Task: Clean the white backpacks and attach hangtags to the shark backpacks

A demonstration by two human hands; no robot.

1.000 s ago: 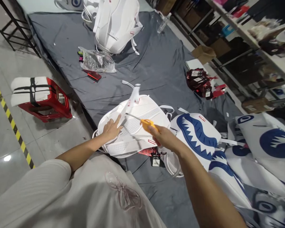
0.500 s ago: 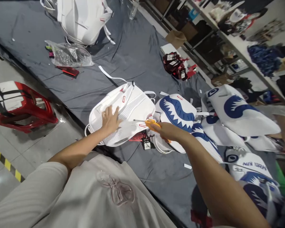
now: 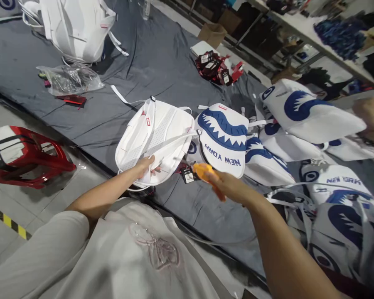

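A white backpack (image 3: 171, 120) lies on the grey-covered table in front of me, with its straps and mesh back facing up. My left hand (image 3: 145, 166) grips a white shoulder strap at the near edge, thumb on top and fingers curled beneath. To the right, my right hand (image 3: 227, 185) is wrapped around an orange tagging gun (image 3: 205, 171), held apart from the backpack. Close by the gun is a black-and-white hang tag (image 3: 187, 175). Beyond it sits a white backpack with blue jagged teeth and NEW YORK lettering (image 3: 222, 137).
Several white-and-blue backpacks (image 3: 318, 112) crowd the right side. A pile of red and black tags (image 3: 216, 66) lies at the back. At far left are a clear plastic bag (image 3: 75, 79) and another white backpack (image 3: 75, 29). A red stool (image 3: 46, 158) stands on the floor.
My left hand has gone from spread flat on the backpack to gripping its strap near the lower edge. The tagging gun has drawn away from the backpack. The view has shifted.
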